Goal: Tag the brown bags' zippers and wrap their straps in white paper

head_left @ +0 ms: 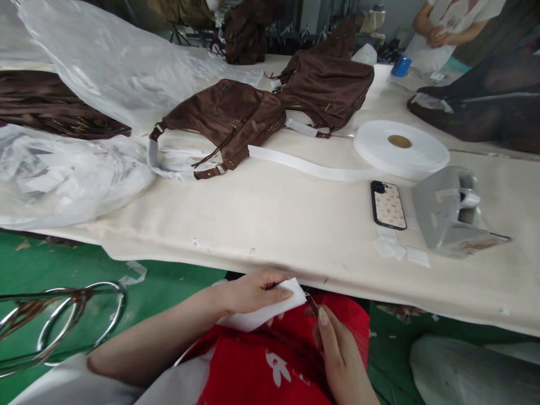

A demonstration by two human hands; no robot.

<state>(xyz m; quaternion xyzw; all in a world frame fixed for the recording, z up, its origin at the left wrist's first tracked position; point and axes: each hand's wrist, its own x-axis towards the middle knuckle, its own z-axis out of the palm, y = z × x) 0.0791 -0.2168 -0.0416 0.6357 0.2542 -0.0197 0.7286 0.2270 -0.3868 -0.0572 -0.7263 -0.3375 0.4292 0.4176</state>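
Note:
Over my lap, at the front of the table, my left hand is closed on a white strip, thumb on top and fingers curled beneath. Just to the right of the strip's end, my right hand pinches a narrow dark brown piece, thumb along it. The brown piece's tip meets a small light bit at the end of the white strip; I cannot make out whether they are joined. Most of the brown piece is hidden in my right fingers.
Brown handbags with a white-wrapped strap lie across the table. A roll of white tape, a phone and a grey tape dispenser stand right. Clear plastic bags lie left. A person stands opposite.

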